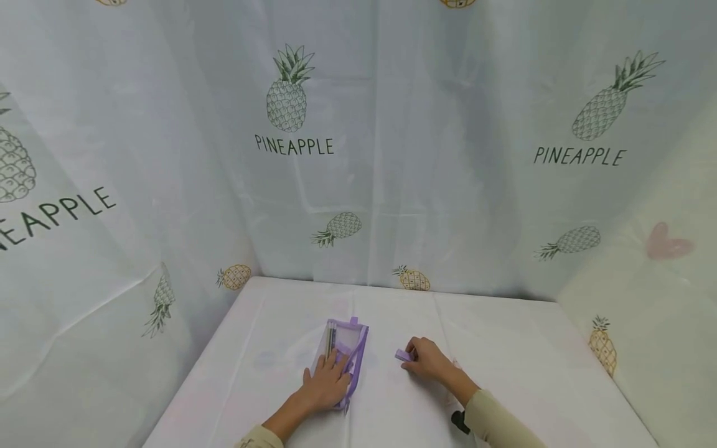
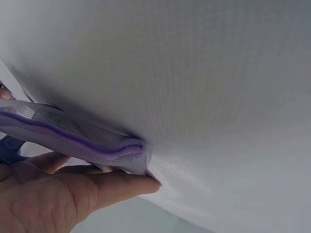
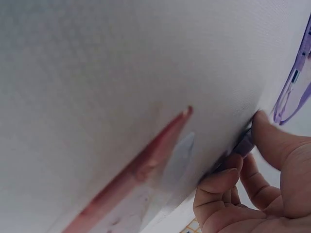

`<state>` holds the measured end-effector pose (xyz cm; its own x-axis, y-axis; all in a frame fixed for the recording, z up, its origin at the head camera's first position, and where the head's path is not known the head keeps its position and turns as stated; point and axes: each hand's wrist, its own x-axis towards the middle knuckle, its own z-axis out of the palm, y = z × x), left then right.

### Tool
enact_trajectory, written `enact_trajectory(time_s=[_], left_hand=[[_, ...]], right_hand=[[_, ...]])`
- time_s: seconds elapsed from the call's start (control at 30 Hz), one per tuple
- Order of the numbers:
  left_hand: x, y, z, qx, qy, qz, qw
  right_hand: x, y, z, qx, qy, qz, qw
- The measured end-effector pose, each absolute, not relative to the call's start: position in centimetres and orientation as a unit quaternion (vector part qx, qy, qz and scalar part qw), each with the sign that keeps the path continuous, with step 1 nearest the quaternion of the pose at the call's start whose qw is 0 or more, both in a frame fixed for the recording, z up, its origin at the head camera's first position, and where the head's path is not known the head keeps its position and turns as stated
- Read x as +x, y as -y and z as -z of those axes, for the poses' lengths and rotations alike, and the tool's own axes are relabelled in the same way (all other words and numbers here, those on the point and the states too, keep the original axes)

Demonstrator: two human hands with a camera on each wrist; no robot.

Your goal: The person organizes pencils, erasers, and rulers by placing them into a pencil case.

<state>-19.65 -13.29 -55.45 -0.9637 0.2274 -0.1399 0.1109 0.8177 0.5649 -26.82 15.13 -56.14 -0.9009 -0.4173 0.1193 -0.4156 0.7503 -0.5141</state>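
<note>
A purple mesh pencil case with a zip lies on the table, pencils showing through its mesh. My left hand rests on its lower half, fingers spread and mostly straight. In the left wrist view the mesh edge runs alongside my extended fingers. To the right of the case, my right hand pinches a small purple block, like an eraser, between thumb and fingers close over the table. In the right wrist view the fingers partly hide this block.
The table has a white cover with faint prints, including a reddish one. By my right sleeve is a small black object. Pineapple-print curtains hang behind the table and at its sides.
</note>
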Motion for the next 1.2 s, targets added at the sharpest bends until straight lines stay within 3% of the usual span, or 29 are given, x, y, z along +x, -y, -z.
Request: enact_trajectory(time_s=[0.2,0.63,1.2], left_hand=[[-19.6,13.3,55.3,0.091,-0.947,-0.291,0.099],[-19.9,13.3,55.0,0.071,-0.945,-0.305,0.097],[-19.7,13.3,54.3,0.075,-0.941,-0.313,0.102]], right_hand=[[-26.9,-14.7,55.9,-0.211,-0.937,0.276,0.017],[-27.3,-13.4,55.2,-0.181,-0.941,0.287,0.001],[-27.0,-11.2,55.5,-0.212,-0.936,0.28,-0.035]])
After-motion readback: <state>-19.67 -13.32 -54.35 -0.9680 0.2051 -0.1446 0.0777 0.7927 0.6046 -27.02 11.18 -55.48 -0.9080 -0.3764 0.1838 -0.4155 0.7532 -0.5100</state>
